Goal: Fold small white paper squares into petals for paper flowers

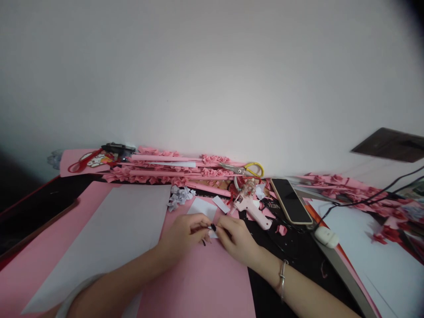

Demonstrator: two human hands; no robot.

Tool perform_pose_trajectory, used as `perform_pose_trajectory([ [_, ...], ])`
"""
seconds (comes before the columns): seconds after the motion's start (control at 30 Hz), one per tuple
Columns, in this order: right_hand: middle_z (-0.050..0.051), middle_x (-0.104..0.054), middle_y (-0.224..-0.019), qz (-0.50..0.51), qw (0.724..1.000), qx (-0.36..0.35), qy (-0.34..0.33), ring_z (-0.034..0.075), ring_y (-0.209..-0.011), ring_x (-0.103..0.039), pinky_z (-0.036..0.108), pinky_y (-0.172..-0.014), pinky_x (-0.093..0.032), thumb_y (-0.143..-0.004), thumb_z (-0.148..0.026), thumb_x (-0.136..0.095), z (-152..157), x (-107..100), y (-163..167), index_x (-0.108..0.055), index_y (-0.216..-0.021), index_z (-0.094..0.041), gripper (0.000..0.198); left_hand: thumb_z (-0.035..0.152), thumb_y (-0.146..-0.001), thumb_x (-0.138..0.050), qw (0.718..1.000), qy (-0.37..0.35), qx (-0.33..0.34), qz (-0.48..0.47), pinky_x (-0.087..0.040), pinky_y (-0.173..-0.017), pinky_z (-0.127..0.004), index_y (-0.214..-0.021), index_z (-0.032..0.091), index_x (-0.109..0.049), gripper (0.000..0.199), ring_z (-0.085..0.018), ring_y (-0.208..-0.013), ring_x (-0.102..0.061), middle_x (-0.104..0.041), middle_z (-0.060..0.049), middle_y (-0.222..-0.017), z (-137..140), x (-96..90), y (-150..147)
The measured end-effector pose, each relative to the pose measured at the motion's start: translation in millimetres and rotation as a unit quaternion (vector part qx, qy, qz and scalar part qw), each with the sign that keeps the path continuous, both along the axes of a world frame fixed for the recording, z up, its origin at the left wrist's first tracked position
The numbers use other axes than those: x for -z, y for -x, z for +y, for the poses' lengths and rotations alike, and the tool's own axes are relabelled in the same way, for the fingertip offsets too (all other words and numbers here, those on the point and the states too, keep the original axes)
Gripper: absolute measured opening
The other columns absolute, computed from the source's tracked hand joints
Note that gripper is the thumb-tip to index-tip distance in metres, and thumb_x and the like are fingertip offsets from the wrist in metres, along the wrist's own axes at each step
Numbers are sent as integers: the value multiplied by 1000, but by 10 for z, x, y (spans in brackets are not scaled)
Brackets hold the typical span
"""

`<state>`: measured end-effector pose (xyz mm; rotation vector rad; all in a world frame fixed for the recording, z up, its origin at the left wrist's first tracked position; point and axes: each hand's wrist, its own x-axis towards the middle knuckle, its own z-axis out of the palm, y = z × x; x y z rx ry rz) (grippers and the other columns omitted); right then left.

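Note:
My left hand (182, 234) and my right hand (239, 240) meet above a pink paper sheet (198, 282). Fingertips of both are pinched together around a small white paper piece (213, 234), partly hidden by the fingers. A small dark spot shows where the fingertips meet; whether it is a nail or an object is unclear. Just beyond the hands lie a white paper sheet (200, 206) and a small white strip (221, 205). A pale pink glue gun (253, 211) rests to the right of them. Crumpled white paper pieces (179, 196) lie behind my left hand.
Pink paper flower stems (159, 172) are piled along the wall, with yellow-handled scissors (245, 169) on them. At right are a phone (291, 201), a white earphone case (326, 237), black cables (361, 202) and more paper. A large white sheet (109, 229) covers the left side.

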<state>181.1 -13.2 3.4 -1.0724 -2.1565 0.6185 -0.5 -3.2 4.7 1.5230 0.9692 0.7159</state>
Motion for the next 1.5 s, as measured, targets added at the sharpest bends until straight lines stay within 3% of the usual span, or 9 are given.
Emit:
perform_pose_trajectory([
  [0.13,-2,-45,-68,32,997,63,2,13,-59,-42,23,-55,-33,-89,-12,-40,11,23,-21,-42,-78,-20,13,18,-76,-56,999,17,-48,-16,-49,-65,-25,-76,16,-63,7,-15,-68,-64,-67,0,-69,12,-18,0],
  [0.27,-4,-43,-67,62,995,67,30,12,-56,-40,23,-53,-32,-87,-11,-43,8,30,-21,-43,-83,-21,11,21,-75,-60,996,26,-76,-32,-48,-66,-25,-75,16,-63,7,-15,-69,-63,-66,-1,-71,12,-35,-12],
  [0.6,-2,-52,-64,95,992,73,40,12,-52,-46,22,-49,-36,-84,-12,-50,-3,52,11,-52,-81,-20,9,27,-77,-62,997,-7,-77,-8,-45,-63,-24,-79,16,-67,12,-15,-70,-60,-67,-3,-74,10,-17,-7],
  [0.93,0,-58,-65,107,990,79,50,14,-57,-54,24,-55,-43,-87,-12,-46,-2,57,-5,-57,-81,-18,13,32,-85,-52,998,12,-43,-37,-54,-76,-28,-90,18,-69,23,-18,-85,-65,-71,-3,-85,19,-6,16],
  [1.27,0,-58,-67,104,992,47,45,12,-55,-53,23,-53,-42,-87,-8,-45,-16,12,6,-59,-85,-18,17,19,-80,-54,996,-68,-54,19,-52,-66,-25,-81,18,-65,12,-15,-70,-64,-69,-2,-81,29,-16,15],
  [1.4,-1,-57,-66,98,994,33,47,12,-54,-52,23,-52,-41,-86,-7,-46,-20,12,9,-60,-83,-18,18,15,-77,-55,988,-138,-56,40,-50,-70,-24,-67,18,-61,12,-20,-99,-62,-66,-7,-110,24,-65,30],
  [1.5,-1,-57,-64,91,994,28,53,12,-53,-51,23,-51,-40,-85,-7,-47,-19,7,8,-60,-81,-17,17,14,-77,-55,987,-143,-46,52,-49,-74,-25,-62,18,-58,16,-21,-105,-60,-65,-7,-114,18,-65,38],
])
